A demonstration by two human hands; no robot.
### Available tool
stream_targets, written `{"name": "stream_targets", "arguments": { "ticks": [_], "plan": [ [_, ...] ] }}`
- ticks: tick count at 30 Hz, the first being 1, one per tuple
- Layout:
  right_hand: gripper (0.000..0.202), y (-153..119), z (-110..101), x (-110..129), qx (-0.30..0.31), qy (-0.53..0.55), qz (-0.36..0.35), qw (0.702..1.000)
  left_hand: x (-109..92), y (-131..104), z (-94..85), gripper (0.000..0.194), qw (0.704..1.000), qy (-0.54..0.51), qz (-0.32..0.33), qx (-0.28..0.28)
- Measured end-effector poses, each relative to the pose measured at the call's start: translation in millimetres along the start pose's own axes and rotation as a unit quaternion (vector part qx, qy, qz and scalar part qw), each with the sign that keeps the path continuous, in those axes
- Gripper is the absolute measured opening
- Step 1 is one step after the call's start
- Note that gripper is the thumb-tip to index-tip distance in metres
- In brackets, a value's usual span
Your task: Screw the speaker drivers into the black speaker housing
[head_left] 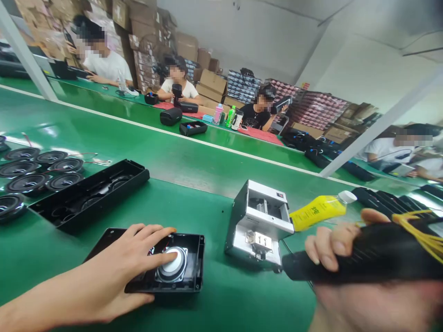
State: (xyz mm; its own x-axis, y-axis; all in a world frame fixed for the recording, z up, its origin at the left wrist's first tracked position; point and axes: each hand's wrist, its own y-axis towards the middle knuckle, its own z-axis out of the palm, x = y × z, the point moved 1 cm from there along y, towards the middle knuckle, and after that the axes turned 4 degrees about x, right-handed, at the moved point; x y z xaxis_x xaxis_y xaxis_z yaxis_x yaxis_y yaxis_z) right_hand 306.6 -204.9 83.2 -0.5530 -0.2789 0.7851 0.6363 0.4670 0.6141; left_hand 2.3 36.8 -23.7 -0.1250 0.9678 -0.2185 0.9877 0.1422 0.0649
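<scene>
Left hand [129,256] spread open across case [190,288], fingertip on speaker [175,268]; right hand [330,246] wrapped round black tool [375,253].

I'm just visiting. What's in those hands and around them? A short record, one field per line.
Left hand: spread over an open black speaker casing, a finger on the speaker driver inside
Right hand: gripping a black electric screwdriver
Nearby: silver-and-black screw feeder, yellow drink bottle beside it
Left side: loose round speakers beside another open black casing
Background: several people, stacked cartons
</scene>
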Motion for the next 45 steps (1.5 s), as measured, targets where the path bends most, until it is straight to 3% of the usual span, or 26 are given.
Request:
{"name": "stream_targets", "arguments": {
  "ticks": [3, 9, 19, 27, 45],
  "plan": [
    [0.068, 15, 21, -3, -0.068, 0.129, 0.006, 0.989, -18, 8, 0.7, 0.081, 0.999, -0.016, 0.025, 0.029],
    [0.076, 23, 40, -10, -0.081, 0.104, -0.001, 0.991, -39, 18, 3.3, 0.088, 0.997, -0.039, 0.052, 0.04],
    [0.083, 32, 37, -31, -0.082, 0.076, -0.045, 0.993, -42, 24, -5.3, 0.08, 0.997, -0.032, 0.051, 0.05],
    [0.08, 32, 39, -24, -0.09, 0.093, -0.027, 0.991, -47, 26, -12.5, 0.076, 0.997, -0.031, 0.063, 0.042],
    [0.075, 31, 40, -27, -0.076, 0.11, -0.022, 0.991, -46, 24, -6.6, 0.073, 0.996, -0.062, 0.048, 0.047]
  ]
}}
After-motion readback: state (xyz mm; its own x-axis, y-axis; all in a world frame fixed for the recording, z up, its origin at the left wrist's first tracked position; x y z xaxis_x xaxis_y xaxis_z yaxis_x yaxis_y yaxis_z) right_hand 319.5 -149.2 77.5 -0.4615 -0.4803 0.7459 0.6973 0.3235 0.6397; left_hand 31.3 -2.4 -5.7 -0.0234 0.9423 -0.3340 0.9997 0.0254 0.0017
